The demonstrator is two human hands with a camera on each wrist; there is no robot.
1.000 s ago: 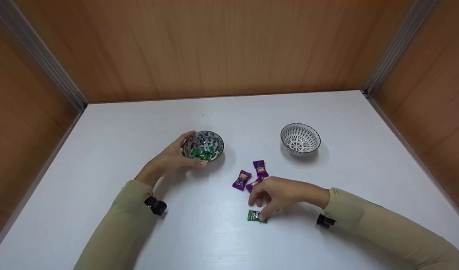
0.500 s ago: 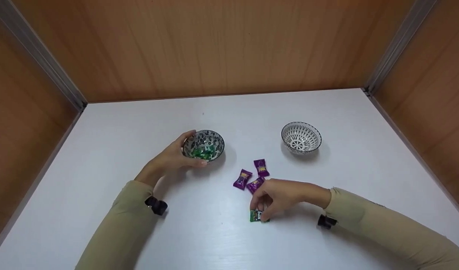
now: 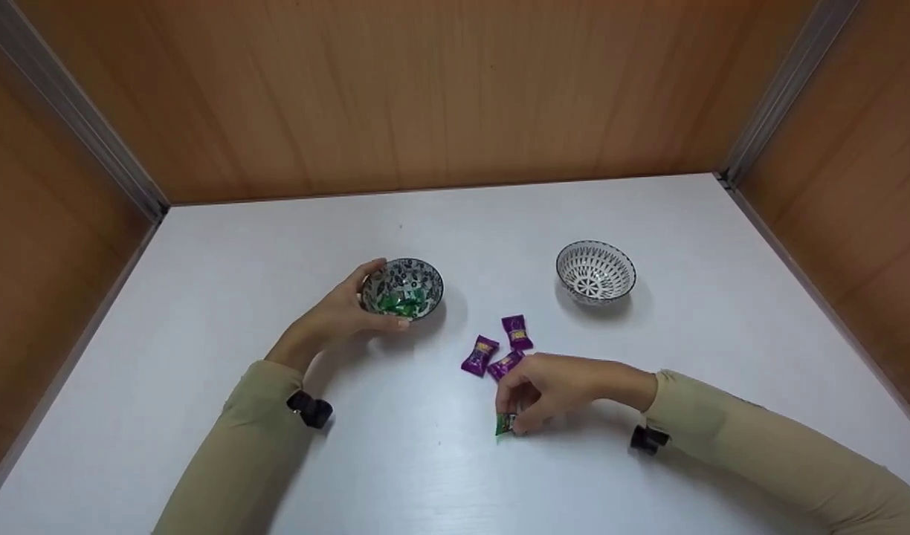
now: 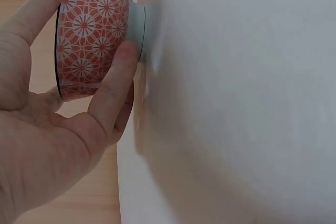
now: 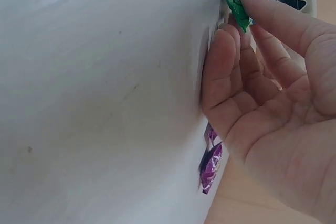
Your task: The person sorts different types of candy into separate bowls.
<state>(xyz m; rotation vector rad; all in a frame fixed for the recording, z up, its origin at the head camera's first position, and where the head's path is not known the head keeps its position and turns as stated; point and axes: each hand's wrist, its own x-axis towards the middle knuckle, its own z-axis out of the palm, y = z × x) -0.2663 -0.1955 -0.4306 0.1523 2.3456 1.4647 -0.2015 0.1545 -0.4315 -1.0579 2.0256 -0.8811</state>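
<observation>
The left hand (image 4: 58, 140) holds a bowl (image 4: 86, 35). The bowl is red with white flowers all over its outside, and it has a dark rim (image 4: 57, 51). Its pale foot (image 4: 137, 27) is against the white table (image 4: 257, 77). One fingertip (image 4: 125, 53) touches the bowl near the foot. A soft shadow (image 4: 181, 177) falls on the table. Brown wood (image 4: 79, 195) shows behind the hand.

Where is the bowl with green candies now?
In the head view, the left hand holds the bowl left of centre, left of the purple candies.

purple wrappers (image 3: 480, 355): yellow print, too small to read | green wrapper (image 3: 504, 424): print illegible
</observation>
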